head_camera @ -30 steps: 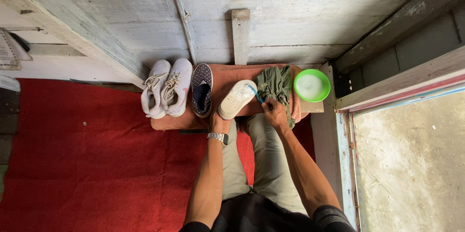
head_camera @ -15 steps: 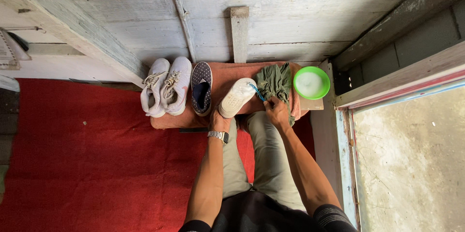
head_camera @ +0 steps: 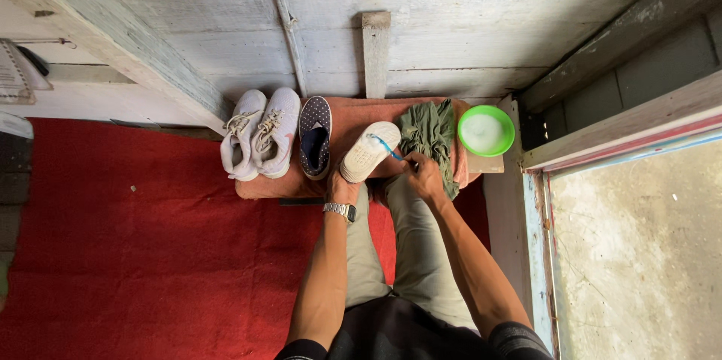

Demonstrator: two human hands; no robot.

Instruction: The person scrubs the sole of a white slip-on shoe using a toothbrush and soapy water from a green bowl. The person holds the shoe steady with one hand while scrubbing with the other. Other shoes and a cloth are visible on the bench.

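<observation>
1. So, compared with a moment back, the thin blue brush point(head_camera: 389, 148) has slid up onto the upturned white sole of the shoe point(head_camera: 368, 151); looks like scrubbing is well underway.
2. Left hand point(head_camera: 342, 188) is clamped on the shoe's near end, propping it on the low worktop point(head_camera: 353, 115) draped in orange cloth.
3. Right hand point(head_camera: 423, 173) is pinched shut around the brush handle.
4. Round green plastic bowl point(head_camera: 486, 130) at the far right holds something white and foamy, just beside the crumpled green rag point(head_camera: 430, 130).

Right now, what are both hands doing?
Left hand: closed, holding the white shoe sole up.
Right hand: closed, holding a blue brush against the sole.
</observation>
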